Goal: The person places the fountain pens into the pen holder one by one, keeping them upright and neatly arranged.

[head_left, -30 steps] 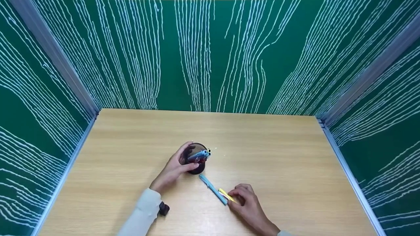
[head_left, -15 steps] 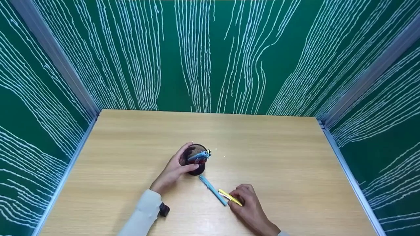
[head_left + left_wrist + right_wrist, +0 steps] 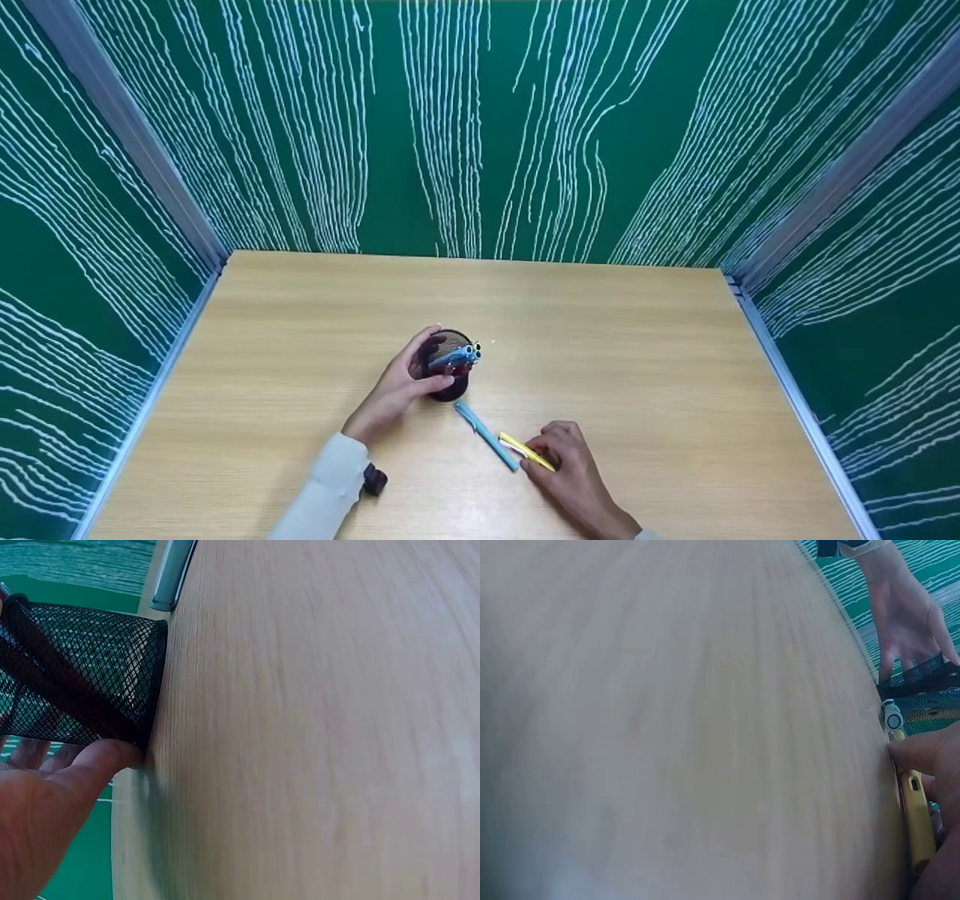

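A black mesh pen holder (image 3: 450, 386) stands on the table with several pens (image 3: 459, 357) leaning inside it, blue ends among them. My left hand (image 3: 397, 386) grips it from the left side, thumb at the front and fingers behind. In the left wrist view, the thumb presses low on the mesh wall of the holder (image 3: 82, 671). Nearer to me, my right hand (image 3: 566, 465) pinches a yellow pen (image 3: 534, 455) that lies at table level. A light blue pen (image 3: 487, 437) lies slantwise between the holder and the yellow pen, close to the yellow pen's tip.
The wooden table (image 3: 315, 315) is bounded by green walls (image 3: 390, 150) with white wavy lines, at the back and both sides. Grey metal posts (image 3: 135, 127) stand at the corners. A small black object (image 3: 375, 478) sits at my left wrist.
More of the yellow pen's rear part shows between my right thumb and fingers than a second ago. The left hand, the holder and the light blue pen stay where they were.
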### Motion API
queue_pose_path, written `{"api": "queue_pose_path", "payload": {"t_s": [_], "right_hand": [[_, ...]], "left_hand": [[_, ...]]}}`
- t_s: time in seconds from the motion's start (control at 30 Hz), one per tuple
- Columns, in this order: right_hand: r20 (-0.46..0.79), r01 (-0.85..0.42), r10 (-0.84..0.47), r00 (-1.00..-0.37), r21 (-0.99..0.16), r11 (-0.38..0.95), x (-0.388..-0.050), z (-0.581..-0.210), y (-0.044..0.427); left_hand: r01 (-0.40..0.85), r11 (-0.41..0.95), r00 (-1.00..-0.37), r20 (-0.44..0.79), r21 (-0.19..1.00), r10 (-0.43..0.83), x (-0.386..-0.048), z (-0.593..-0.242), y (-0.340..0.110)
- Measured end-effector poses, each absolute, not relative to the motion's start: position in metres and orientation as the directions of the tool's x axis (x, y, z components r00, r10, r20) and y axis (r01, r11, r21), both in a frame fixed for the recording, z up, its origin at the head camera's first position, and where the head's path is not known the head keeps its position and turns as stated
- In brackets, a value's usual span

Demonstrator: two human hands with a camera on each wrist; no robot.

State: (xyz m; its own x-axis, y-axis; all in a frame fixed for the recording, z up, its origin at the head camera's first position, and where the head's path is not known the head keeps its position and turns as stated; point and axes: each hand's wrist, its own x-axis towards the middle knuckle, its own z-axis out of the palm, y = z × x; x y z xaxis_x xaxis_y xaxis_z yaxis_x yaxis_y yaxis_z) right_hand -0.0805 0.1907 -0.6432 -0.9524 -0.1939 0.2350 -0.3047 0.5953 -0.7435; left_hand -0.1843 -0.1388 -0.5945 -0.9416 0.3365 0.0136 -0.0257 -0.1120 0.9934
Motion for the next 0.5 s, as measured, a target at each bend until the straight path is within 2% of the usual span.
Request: {"api": "queue_pose_path", "payload": {"t_s": [0.2, 0.5], "right_hand": [[0.213, -0.279, -0.182, -0.960, -0.768, 0.576, -0.079, -0.642, 0.190], [0.071, -0.126, -0.123, -0.990, -0.834, 0.537, -0.083, -0.623, 0.189]], "left_hand": [[-0.020, -0.061, -0.944, 0.002, 0.998, 0.330, -0.184, -0.596, -0.140], [-0.001, -0.122, -0.933, 0.043, 0.993, 0.358, -0.185, -0.596, -0.140]]}}
